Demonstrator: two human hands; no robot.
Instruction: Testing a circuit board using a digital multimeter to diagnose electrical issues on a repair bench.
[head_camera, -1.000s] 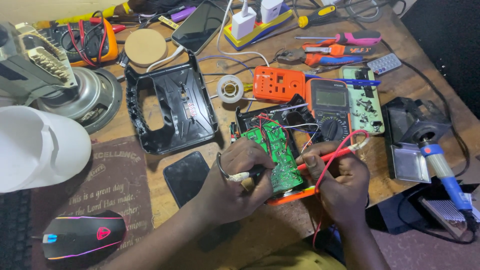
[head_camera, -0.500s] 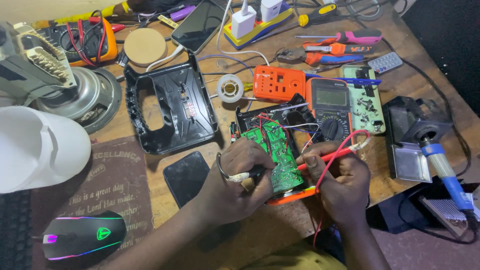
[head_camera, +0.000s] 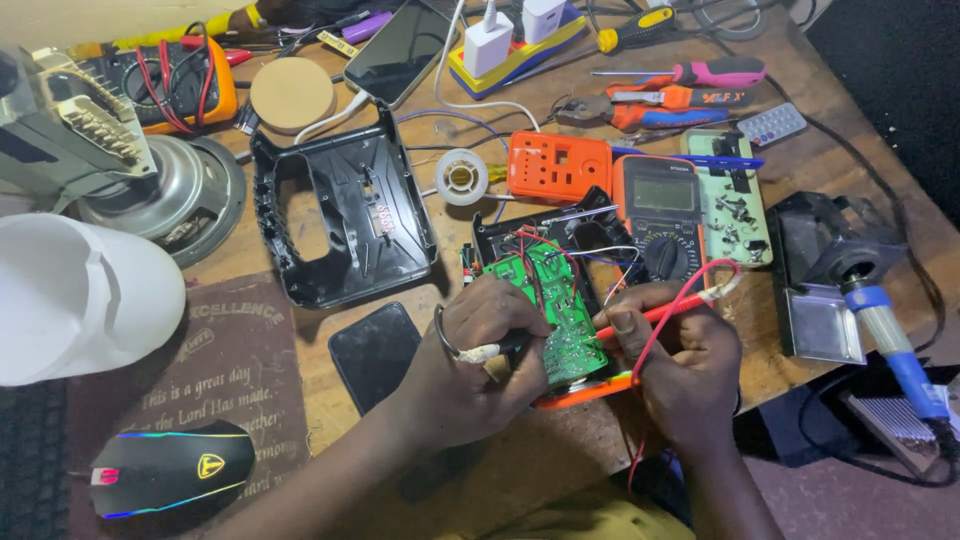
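Head view, the only 1 I have. My left hand (head_camera: 480, 345) is curled shut around a dark probe (head_camera: 515, 345), fingers pressed together on it; its tip lands on the green circuit board (head_camera: 545, 310), exact contact spot hidden by my knuckles. My right hand (head_camera: 680, 365) pinches the red probe (head_camera: 665, 310) between thumb and forefinger, tip toward the board's right edge; the other fingers are folded under, can't see them. The red lead (head_camera: 690, 285) loops up over that hand and drops past the wrist, lower end lost under the arm.

The board sits tilted at table centre, just in front of the multimeter (head_camera: 660, 215), resting on an orange casing (head_camera: 585, 390) that's mostly covered by both hands. Solder points too small to make out.

Around it: black plastic housing (head_camera: 340, 215) to the left, dark phone (head_camera: 375, 350) touching my left forearm area, orange cover (head_camera: 558, 165) behind, soldering iron (head_camera: 890, 330) in its stand far right, handle cut off near the frame edge. White rounded object (head_camera: 80, 300) at left is blurred, cut by the edge; can't tell what it is. Lit mouse (head_camera: 165, 470) bottom left.
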